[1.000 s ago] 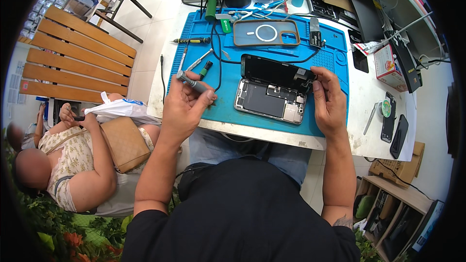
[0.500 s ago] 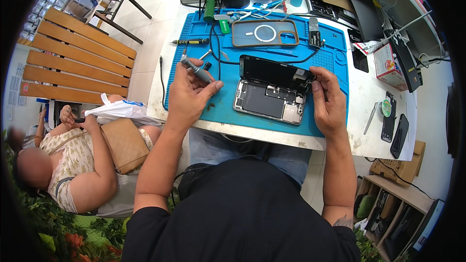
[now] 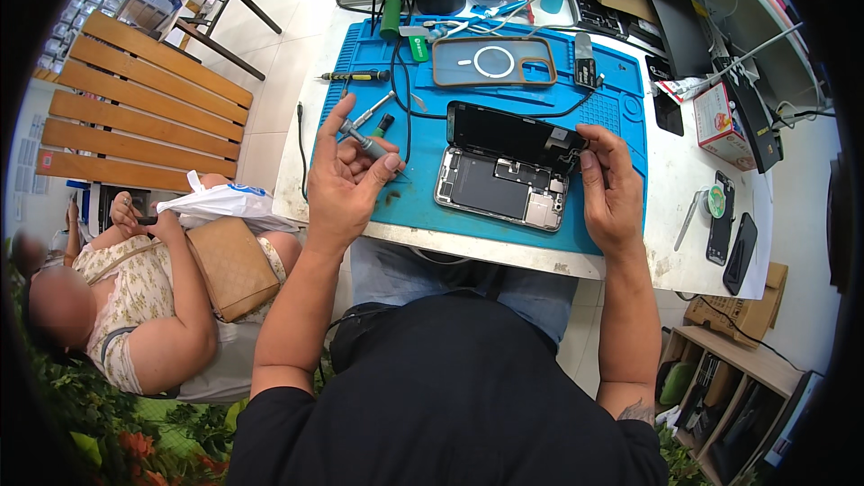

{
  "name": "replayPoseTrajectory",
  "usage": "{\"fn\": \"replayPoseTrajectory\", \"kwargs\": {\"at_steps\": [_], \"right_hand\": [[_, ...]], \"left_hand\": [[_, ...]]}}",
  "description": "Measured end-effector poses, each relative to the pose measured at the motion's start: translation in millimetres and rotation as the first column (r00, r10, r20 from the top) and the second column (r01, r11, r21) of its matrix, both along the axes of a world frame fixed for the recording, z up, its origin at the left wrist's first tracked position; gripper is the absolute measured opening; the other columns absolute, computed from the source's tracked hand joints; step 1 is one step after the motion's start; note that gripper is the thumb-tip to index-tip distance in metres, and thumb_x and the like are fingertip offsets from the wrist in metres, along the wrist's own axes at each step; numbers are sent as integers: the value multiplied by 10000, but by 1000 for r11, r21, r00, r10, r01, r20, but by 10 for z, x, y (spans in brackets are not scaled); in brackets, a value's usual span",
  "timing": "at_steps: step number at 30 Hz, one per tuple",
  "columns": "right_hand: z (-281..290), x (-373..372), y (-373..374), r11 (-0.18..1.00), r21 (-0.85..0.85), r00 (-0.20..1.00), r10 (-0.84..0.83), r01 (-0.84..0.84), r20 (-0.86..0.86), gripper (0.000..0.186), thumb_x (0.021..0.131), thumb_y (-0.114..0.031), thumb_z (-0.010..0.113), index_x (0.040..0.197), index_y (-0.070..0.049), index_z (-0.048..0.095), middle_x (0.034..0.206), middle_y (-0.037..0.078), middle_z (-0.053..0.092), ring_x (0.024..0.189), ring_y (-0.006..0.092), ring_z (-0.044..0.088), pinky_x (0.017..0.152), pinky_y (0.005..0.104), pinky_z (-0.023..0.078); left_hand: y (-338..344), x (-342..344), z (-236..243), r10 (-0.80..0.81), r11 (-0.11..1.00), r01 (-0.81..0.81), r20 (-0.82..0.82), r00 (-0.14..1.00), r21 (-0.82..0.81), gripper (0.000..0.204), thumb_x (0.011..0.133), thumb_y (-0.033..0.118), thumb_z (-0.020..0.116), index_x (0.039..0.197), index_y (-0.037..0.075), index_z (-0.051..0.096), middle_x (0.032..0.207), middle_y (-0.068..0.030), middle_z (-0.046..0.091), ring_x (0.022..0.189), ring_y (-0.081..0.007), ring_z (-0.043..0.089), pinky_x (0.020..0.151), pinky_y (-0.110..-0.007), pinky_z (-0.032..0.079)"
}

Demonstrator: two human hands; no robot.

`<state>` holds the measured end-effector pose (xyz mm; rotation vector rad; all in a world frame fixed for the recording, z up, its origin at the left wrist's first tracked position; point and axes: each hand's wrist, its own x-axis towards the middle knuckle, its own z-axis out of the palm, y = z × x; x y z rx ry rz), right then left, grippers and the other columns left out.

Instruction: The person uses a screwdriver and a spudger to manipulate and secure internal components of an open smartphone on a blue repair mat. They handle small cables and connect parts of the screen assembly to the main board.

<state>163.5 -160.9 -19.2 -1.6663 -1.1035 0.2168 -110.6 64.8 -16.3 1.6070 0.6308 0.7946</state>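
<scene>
On the left side of the blue work mat, the left hand is raised with the palm turned up, and its fingers curl loosely around a small grey screwdriver, which is pinched between the thumb and the first fingers. This tool looks light, stiff and thin, and its smooth metal shaft could slip, so I think the thicker handle end is the better place to grip it. Just behind the hand, a second small driver lies on the mat.

At the middle of the mat lies the opened phone, its back half flat and its dark screen lifted up like a book cover. I judge it light but fragile: the screen probably hangs on thin flat cables, and the inner parts are bare, so one should take it only by the metal frame edges.

To the right, the right hand rests at the right edge of the phone. Its fingertips touch the corner where screen and frame meet, with the fingers bent and half closed, steadying it rather than gripping it fully.
</scene>
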Motion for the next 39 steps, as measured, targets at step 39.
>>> {"fn": "replayPoseTrajectory", "kwargs": {"at_steps": [39], "right_hand": [[24,25,51,996,81,999,35,-34,-10,322,1092,39,582,1396,-51,643,1171,207,772,990,392,793,854,444,611]], "left_hand": [[-724,916,38,-133,974,160,171,976,-161,447,1071,-3,759,1355,43,417,1153,-176,739,981,-185,760,858,-310,683]]}}
